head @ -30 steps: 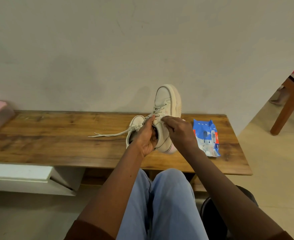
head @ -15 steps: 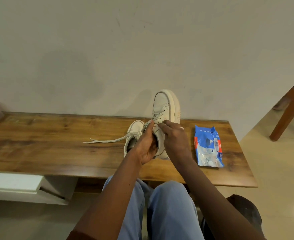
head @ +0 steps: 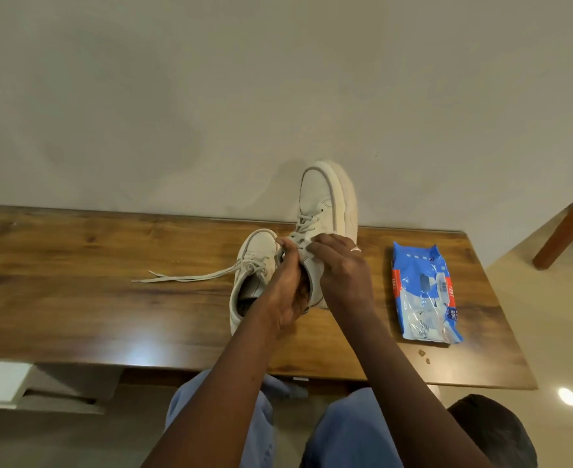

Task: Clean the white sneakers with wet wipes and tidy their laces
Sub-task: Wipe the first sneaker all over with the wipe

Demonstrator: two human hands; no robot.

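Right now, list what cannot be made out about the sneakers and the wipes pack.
Head view only.
Held sneaker: its lace ends and tongue, hidden by the left hand and right hand.
Lying sneaker: right side, behind the left forearm.
Wipes pack: print too small to read.

Seemingly a home: a wooden table (head: pixel 109 298) against a plain wall (head: pixel 177 96), a glossy floor (head: pixel 555 332), a chair leg (head: pixel 565 228).

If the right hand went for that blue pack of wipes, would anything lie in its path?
Nothing visible does: only bare wooden table lies between the right hand and the wipes pack. That hand grips the raised sneaker, though.
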